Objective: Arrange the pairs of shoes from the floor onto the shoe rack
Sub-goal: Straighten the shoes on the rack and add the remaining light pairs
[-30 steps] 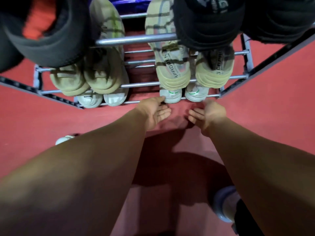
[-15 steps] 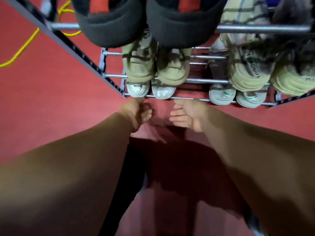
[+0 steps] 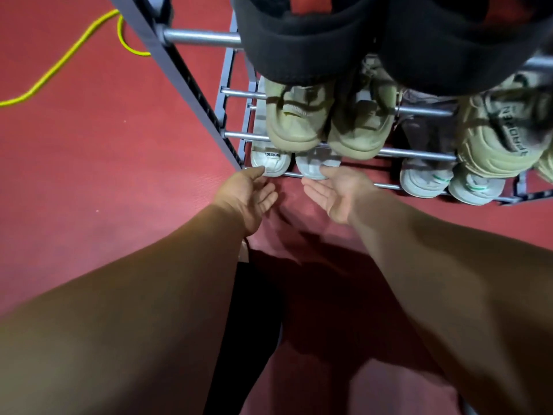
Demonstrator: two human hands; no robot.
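1. Reaching toward the bottom tier of the shoe rack (image 3: pixel 191 85), both hands are hanging open and holding nothing.
2. The left hand (image 3: pixel 248 199) is touching its thumb to the heel of the white shoe (image 3: pixel 270 161) at the tier's left end, fingers loosely spread.
3. The right hand (image 3: pixel 338 194) is lying palm up, its thumb touching the second white shoe (image 3: pixel 314 169).
4. Beige shoes (image 3: pixel 326 121) are sitting on the tier above, black shoes (image 3: pixel 302 46) on top.
5. A yellow cable (image 3: pixel 59 64) is lying on the red floor (image 3: pixel 104 163).
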